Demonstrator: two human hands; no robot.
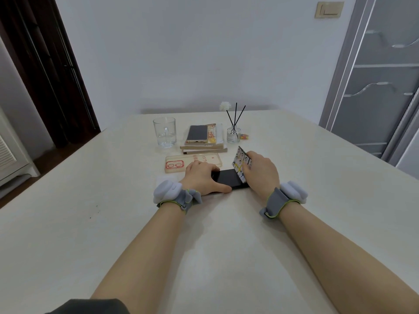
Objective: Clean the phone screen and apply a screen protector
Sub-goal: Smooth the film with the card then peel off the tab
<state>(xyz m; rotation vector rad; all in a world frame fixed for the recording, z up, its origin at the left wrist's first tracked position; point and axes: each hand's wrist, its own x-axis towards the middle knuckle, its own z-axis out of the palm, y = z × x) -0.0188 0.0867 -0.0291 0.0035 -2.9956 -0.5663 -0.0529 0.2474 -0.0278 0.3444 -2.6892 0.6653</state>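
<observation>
A black phone lies flat, screen up, on the white table between my hands. My left hand grips its left end, thumb along the near edge. My right hand holds a printed card with small pictures and a yellow cross. The card stands tilted on its edge against the phone's right part. A small whitish sheet lies on the table left of my left hand; what it is stays unclear.
Behind the phone lie a clear phone case with red print, a second phone on stacked books, a glass mug and a reed diffuser. A wall closes the table's far side.
</observation>
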